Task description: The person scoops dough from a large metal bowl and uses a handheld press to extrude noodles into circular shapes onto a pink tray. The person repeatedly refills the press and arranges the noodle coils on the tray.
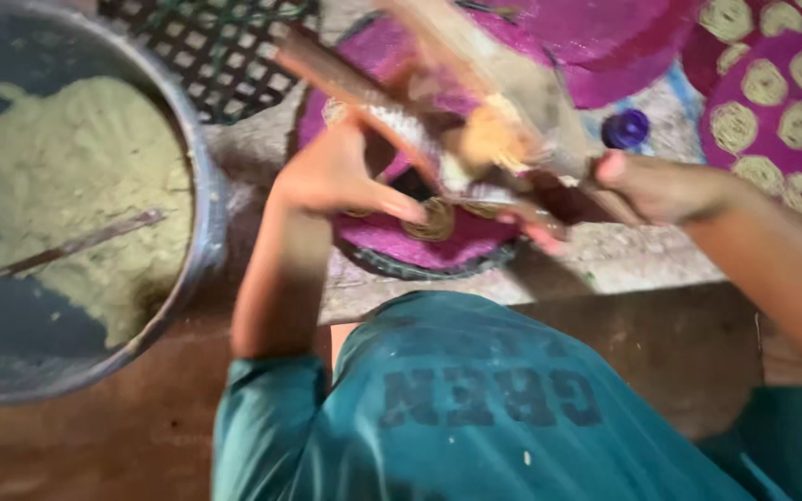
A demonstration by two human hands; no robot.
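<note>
My left hand [336,176] grips one arm of a wooden press [475,121], whose handle runs up and to the left. My right hand [661,186] is closed on the other arm at the right. The press is blurred and hangs over a round magenta woven mat [392,237]. A coil of pale dough [438,221] lies on that mat just under my left thumb. A lump of yellowish dough [494,134] shows in the middle of the press.
At the left stands a big metal bowl [201,213] of yellow-green dough [76,186] with a stick [85,243] in it. More magenta mats [772,111] bearing several coils lie at the right. A blue cap [626,128] and a black lattice [215,51] sit farther back.
</note>
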